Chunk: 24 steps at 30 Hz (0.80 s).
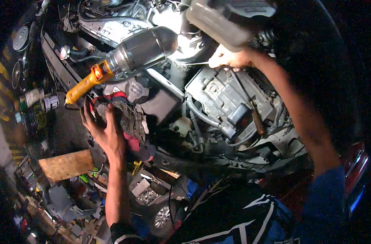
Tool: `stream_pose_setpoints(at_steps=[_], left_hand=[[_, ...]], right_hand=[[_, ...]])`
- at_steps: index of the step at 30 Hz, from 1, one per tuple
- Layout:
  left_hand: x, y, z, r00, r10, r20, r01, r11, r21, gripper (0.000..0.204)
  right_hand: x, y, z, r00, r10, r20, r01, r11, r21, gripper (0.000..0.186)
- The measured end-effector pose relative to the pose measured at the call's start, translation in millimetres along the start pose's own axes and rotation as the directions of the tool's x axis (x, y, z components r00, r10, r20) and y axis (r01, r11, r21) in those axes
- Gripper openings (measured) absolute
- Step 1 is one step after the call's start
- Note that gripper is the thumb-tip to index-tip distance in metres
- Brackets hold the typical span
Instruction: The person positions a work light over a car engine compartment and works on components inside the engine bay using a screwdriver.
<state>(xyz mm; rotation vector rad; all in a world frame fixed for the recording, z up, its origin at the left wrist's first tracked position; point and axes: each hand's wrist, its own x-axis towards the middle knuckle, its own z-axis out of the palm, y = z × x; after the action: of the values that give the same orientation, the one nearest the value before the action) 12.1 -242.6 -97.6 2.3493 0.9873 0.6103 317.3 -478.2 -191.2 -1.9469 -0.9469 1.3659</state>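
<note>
My left hand [106, 132] lies with its fingers apart on a bunched grey cloth [128, 118] with red parts, at the front edge of a car's engine bay. My right hand [230, 59] is closed on a thin metal rod [193, 63], whose far end points left toward a brightly lit part of the engine. Its handle, if any, is hidden in my fingers. Just left of that spot, a work lamp [142, 46] with a yellow handle [81, 87] lies slantwise over the bay. A blurred pale grey part [220, 26] hangs above my right hand.
A dusty grey box-like unit [218, 91] sits below my right hand, with a brown-handled tool [257, 122] on it. Beside the cloth is a black cap [136, 89]. Down on the floor are a wooden board [67, 164], a tray of small metal parts [148, 196] and cans [50, 103].
</note>
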Motion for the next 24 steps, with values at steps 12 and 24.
stream_pose_setpoints(at_steps=[12, 24], left_hand=[[6, -7, 9, 0.999, 0.053, 0.011, -0.054, 0.998, 0.030, 0.061], [3, 3, 7, 0.997, 0.078, -0.020, -0.077, 0.995, 0.065, 0.061]], right_hand=[[-10, 10, 52, 0.829, -0.547, -0.119, 0.257, 0.561, -0.787, 0.019], [-14, 25, 39, 0.972, -0.157, -0.175, 0.157, 0.987, -0.010, 0.029]])
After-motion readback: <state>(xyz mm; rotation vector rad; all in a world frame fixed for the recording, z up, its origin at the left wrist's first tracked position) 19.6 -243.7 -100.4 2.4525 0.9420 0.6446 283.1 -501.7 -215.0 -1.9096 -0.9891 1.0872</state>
